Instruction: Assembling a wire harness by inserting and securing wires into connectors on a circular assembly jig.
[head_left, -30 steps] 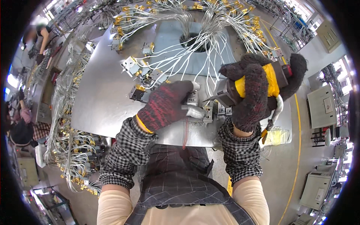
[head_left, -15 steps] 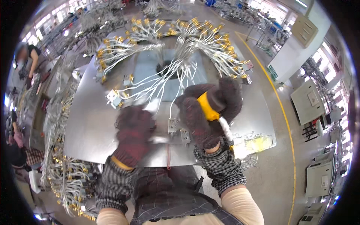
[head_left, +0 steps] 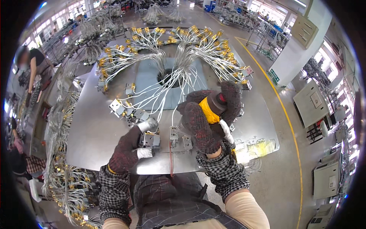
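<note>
Factory floor with a yellow line (head_left: 284,110) surrounds a round metal table (head_left: 95,133) strewn with white wires (head_left: 167,72) fanning from a centre hole. Head view: the gloved left hand (head_left: 127,149) pinches a small metal connector block (head_left: 150,140), grip closed on it. The gloved right hand (head_left: 204,122) is wrapped tight around a yellow-and-black power tool (head_left: 211,107), just above another block (head_left: 179,141) near the table's front edge.

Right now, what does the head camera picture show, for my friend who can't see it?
A person's gloved right hand holds a yellow power tool over a metal table, while the gloved left hand steadies a small metal part. White wires fan across it.
</note>
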`<action>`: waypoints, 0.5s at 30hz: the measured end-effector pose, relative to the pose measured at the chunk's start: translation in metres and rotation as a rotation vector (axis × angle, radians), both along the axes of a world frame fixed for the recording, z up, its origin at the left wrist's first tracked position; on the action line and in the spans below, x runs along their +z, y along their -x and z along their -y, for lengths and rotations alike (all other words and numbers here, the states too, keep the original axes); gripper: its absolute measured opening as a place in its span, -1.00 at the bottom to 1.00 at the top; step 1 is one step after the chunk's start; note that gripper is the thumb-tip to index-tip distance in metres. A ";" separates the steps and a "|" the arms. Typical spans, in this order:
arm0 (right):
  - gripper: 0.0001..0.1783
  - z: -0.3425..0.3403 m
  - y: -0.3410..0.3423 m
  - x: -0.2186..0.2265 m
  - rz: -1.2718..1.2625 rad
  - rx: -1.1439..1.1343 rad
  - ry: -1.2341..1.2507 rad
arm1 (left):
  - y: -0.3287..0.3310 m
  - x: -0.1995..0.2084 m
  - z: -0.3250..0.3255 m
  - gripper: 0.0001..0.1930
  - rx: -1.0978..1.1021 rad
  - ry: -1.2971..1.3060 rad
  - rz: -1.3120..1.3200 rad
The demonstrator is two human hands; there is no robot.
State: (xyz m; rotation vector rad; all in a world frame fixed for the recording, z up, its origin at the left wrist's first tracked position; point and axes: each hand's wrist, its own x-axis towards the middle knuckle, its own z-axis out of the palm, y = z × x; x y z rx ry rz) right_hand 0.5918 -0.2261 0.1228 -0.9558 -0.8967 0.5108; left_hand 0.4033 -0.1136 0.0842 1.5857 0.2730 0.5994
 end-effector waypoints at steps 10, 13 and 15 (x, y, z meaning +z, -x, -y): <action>-0.25 0.004 -0.011 0.041 0.039 -0.202 -0.559 | -0.051 0.008 0.016 -0.24 0.073 -0.526 -0.207; -0.26 0.001 0.002 0.036 -0.012 -0.117 -0.550 | -0.052 -0.002 0.011 -0.27 0.054 -0.468 -0.303; -0.24 -0.004 -0.009 0.017 0.053 -0.282 -0.496 | -0.056 -0.011 0.011 -0.29 0.036 -0.476 -0.353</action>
